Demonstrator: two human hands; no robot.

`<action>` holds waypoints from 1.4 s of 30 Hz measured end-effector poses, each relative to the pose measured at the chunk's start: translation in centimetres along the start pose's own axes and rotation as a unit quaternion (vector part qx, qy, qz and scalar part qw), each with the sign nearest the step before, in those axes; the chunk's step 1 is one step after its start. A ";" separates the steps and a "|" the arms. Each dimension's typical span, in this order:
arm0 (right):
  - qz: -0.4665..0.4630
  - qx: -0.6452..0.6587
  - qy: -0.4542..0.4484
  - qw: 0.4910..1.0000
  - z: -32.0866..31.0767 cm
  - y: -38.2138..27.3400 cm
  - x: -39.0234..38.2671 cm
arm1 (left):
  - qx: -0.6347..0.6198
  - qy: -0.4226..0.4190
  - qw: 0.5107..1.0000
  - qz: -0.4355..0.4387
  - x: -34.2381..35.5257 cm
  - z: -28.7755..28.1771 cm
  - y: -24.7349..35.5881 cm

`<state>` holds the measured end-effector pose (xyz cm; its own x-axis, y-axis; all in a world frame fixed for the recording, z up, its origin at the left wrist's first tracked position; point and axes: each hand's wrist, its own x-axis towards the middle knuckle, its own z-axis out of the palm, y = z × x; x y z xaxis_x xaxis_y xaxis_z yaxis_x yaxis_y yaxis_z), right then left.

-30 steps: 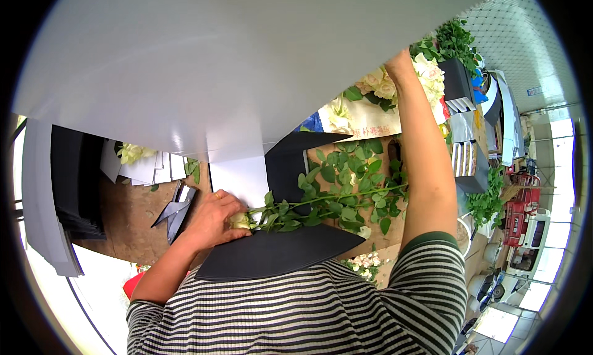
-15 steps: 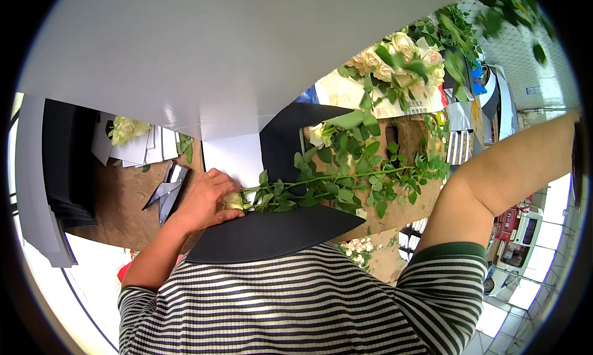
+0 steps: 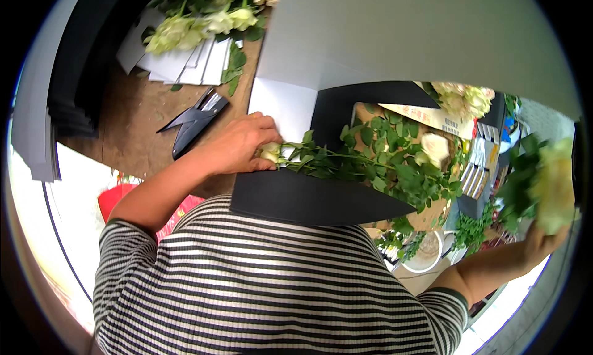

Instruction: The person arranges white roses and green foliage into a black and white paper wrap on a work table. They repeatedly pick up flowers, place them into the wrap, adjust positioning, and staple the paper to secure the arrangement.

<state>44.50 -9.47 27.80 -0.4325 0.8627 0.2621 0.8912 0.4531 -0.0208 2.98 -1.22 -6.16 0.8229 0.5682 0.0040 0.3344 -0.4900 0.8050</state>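
My left hand [image 3: 252, 143] is closed around a pale yellow rose [image 3: 270, 152], its bloom showing beside the fingertips. Leafy green stems [image 3: 383, 154] stretch rightward from there, partly over a white sheet [image 3: 284, 105]. A dark curved sheet [image 3: 315, 197] lies between the stems and my striped shirt. At the far right my right hand [image 3: 546, 239] grips a pale greenish-yellow rose [image 3: 556, 185] with leaves; both are blurred by motion. One cream rose bloom [image 3: 434, 149] rests among the foliage. A dark plier-type stapler [image 3: 196, 123] is left of my left hand.
A large grey board [image 3: 426, 40] covers the upper right. Several yellow-green roses [image 3: 179, 33] lie by white cards [image 3: 197, 64] on the wooden table [image 3: 133, 111]. Black sheets [image 3: 77, 77] are stacked at far left. A white bucket [image 3: 426, 256] stands below the table, right.
My right hand, out of sight before, has come into view at the right holding a rose. The view has swung, showing more roses upper left. My left hand keeps its hold.
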 end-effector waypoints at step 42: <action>0.358 0.194 -0.143 0.902 29.9 -0.2 -10.9 | 0.158 -0.010 0.987 0.031 1.5 -1.1 1.4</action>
<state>44.95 -12.19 -3.87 0.1688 0.9630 -0.2102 0.8650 -0.2470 -0.4367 4.14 -0.34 -4.34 0.8544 0.5185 0.0325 0.4071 -0.7070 0.5782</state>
